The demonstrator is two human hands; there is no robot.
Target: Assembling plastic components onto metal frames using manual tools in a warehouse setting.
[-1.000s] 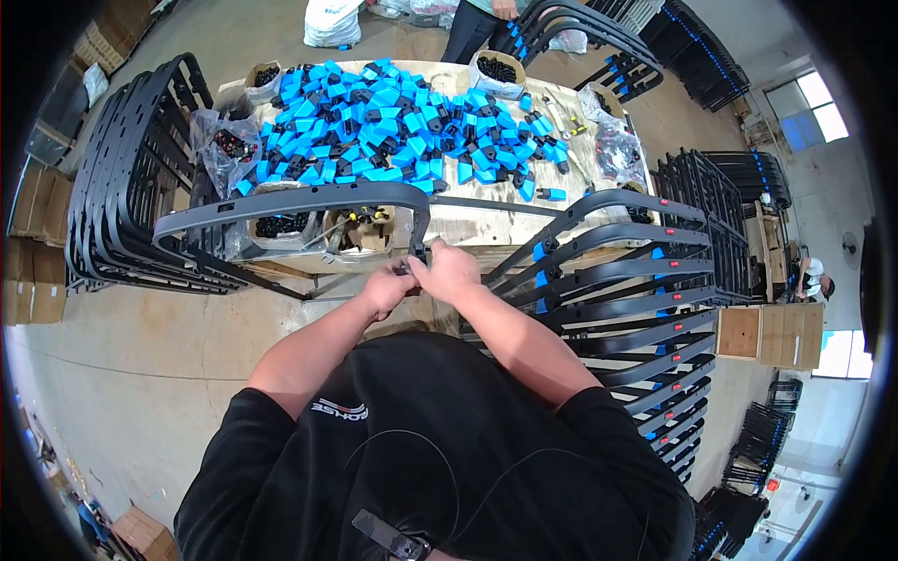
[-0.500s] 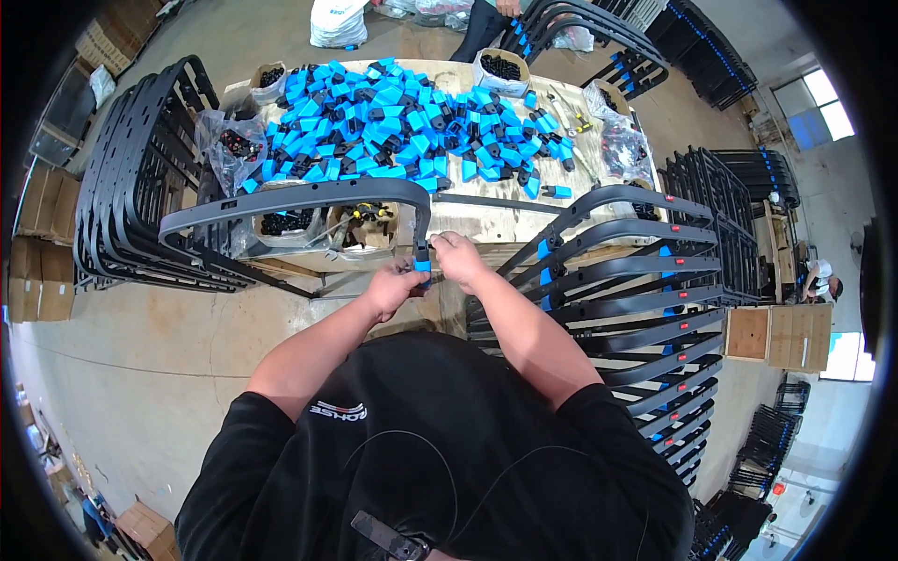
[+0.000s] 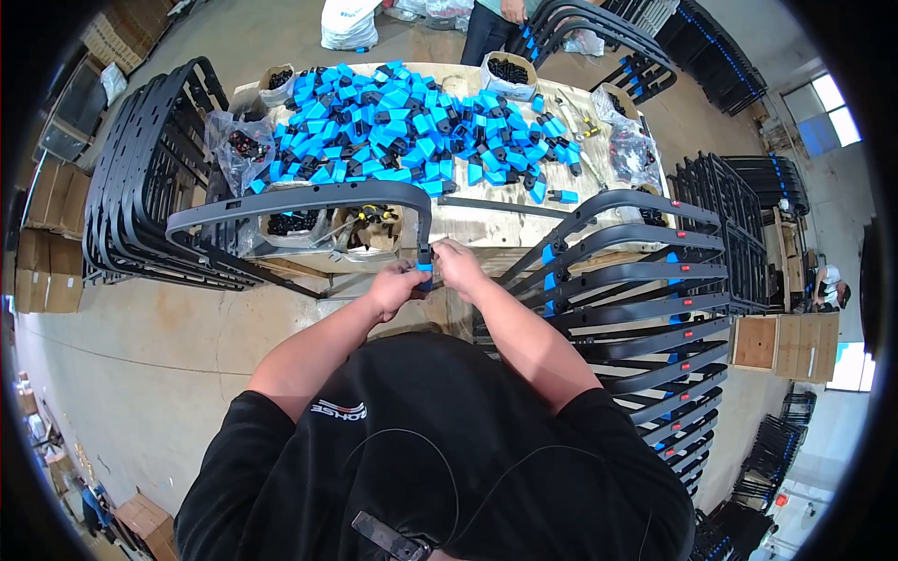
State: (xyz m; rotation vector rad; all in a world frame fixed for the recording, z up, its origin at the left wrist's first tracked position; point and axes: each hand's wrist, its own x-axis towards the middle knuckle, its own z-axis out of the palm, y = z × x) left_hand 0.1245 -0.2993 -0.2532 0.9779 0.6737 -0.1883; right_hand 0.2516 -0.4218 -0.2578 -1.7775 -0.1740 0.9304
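A black bent tube frame [image 3: 309,196] lies across the near edge of the table, its curved end pointing down toward me. At that end sits a blue and black plastic end piece [image 3: 425,268]. My left hand [image 3: 397,289] is closed on the end piece, thumb and fingers pinching it from the left. On the other side, my right hand [image 3: 457,266] is closed, its fingertips against the tube just above the blue part. Whether a small part is in the right fingers is hidden. A large heap of similar blue and black end pieces [image 3: 383,122] lies on the table.
On my right stands a row of curved black frames [image 3: 627,271]; more black frames [image 3: 140,178] stack at left. Boxes of small black parts [image 3: 510,71] and a box of tools [image 3: 369,229] edge the wooden table [image 3: 486,222]. Another person's hand [image 3: 514,10] shows beyond.
The whole view has shifted slightly. My hands stay at the tube's end, the left still around the blue end piece, with little visible movement.
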